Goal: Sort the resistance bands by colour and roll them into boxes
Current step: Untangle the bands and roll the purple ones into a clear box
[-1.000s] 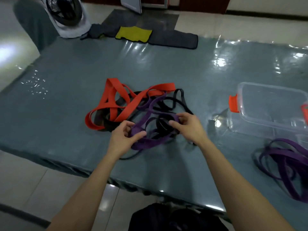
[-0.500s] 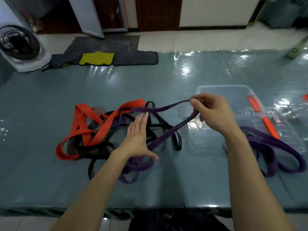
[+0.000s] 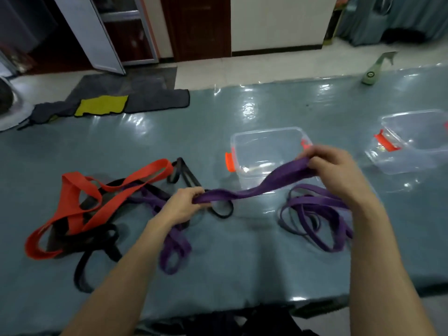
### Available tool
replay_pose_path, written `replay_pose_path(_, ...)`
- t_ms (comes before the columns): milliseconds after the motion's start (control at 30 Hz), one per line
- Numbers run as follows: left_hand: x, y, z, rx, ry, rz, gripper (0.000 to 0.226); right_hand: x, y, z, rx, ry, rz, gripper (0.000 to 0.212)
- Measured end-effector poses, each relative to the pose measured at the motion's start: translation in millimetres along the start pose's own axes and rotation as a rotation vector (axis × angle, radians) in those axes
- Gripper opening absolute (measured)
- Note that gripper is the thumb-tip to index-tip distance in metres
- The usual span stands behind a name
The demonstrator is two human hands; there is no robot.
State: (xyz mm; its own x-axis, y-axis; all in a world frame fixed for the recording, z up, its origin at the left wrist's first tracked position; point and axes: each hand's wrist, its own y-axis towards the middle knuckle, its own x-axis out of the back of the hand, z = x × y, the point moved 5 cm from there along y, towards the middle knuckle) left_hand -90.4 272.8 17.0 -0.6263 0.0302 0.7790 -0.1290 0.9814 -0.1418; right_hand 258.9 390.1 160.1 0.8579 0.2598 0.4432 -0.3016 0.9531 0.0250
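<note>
Okay: my left hand clamps the flat purple rubber band mid-length, my right hand pinches its far end, span off the table. Pull taut, free the tail from the red-and-black tangle at 9 o'clock, then roll. Clear plastic box at 12.

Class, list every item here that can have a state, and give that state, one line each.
purple band, held between both hands.
left hand, grips the purple band.
right hand, grips the purple band.
purple pile, loose, unrolled, on the table.
orange band, tangled with black bands.
near box, lidless, no band inside.
</note>
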Motion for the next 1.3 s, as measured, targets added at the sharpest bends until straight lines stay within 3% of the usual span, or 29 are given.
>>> replay_pose_path(67, 7.1, -7.1, -23.6, -0.027, 0.039, -0.090, 0.019, 0.3, 0.2, -24.0, -0.074, -0.487, 0.189, 0.019)
replay_pose_path(100, 10.3, -9.1, -36.1, -0.041, 0.065, -0.122, 0.017, -5.4, -3.8, -32.2, -0.103, -0.642, 0.275, 0.015)
replay_pose_path(133, 12.0, -10.7, -49.2, -0.058, 0.092, -0.141, 0.016, -14.3, -6.9, -37.8, -0.101, -0.718, 0.329, 0.024)
replay_pose_path(267, 0.7, -23.0, -105.0, -0.077, 0.204, -0.099, 0.019, -81.0, -25.1, -33.3, 0.071, -0.383, 0.488, 0.088)
replay_pose_path(333, -5.8, -31.9, -126.3, -0.091, 0.200, -0.096, 0.025, -116.4, -42.7, -33.6, 0.098, -0.262, 0.626, 0.099)
replay_pose_path(367, -7.9, -36.6, -133.4, -0.119, 0.195, -0.107, 0.025, -128.3, -49.5, -34.7, 0.108, -0.234, 0.650, 0.091)
replay_pose_path(500, -13.0, -56.2, -135.5, -0.210, 0.147, -0.163, 0.026, -128.5, -50.7, -36.1, 0.181, -0.240, 0.568, 0.016)
replay_pose_path(533, -15.1, -58.8, -127.3, -0.187, 0.130, -0.168, 0.029, -122.1, -47.2, -34.9, 0.179, -0.229, 0.565, 0.007)
replay_pose_path(667, -39.5, -66.9, -66.8, 0.086, 0.122, -0.029, 0.041, -92.6, -40.0, -18.6, 0.183, -0.172, 0.555, 0.012)
replay_pose_path(767, -46.3, -77.9, -31.9, 0.197, 0.150, 0.087, 0.019, -78.4, -40.4, -17.3, 0.143, -0.183, 0.559, 0.015)
replay_pose_path(833, -23.3, -76.6, -26.9, 0.204, 0.192, 0.004, 0.019, -73.3, -40.0, -26.0, 0.069, -0.269, 0.595, 0.029)
replay_pose_path(933, 35.4, -67.7, -54.2, 0.123, 0.135, -0.238, 0.036, -84.7, -45.2, -37.4, -0.052, -0.441, 0.679, 0.066)
replay_pose_path(1000, 62.9, -62.4, -86.5, 0.018, 0.144, -0.294, 0.034, -110.6, -51.5, -29.4, -0.012, -0.358, 0.677, 0.093)
replay_pose_path(1067, 69.9, -58.1, -116.7, -0.084, 0.207, -0.217, 0.043, -138.6, -58.1, -12.7, 0.057, -0.174, 0.628, 0.105)
replay_pose_path(1133, 69.4, -58.1, -136.4, -0.131, 0.224, -0.079, 0.055, -158.8, -61.0, 1.4, 0.149, -0.102, 0.552, 0.089)
replay_pose_path(1233, 78.3, -63.8, -135.0, -0.159, 0.186, -0.042, 0.059, -159.9, -52.2, 6.2, 0.183, -0.079, 0.481, 0.018)
replay_pose_path(1300, 85.1, -67.4, -120.3, -0.149, 0.162, -0.100, 0.041, -144.5, -43.3, 9.9, 0.173, -0.086, 0.446, 0.011)
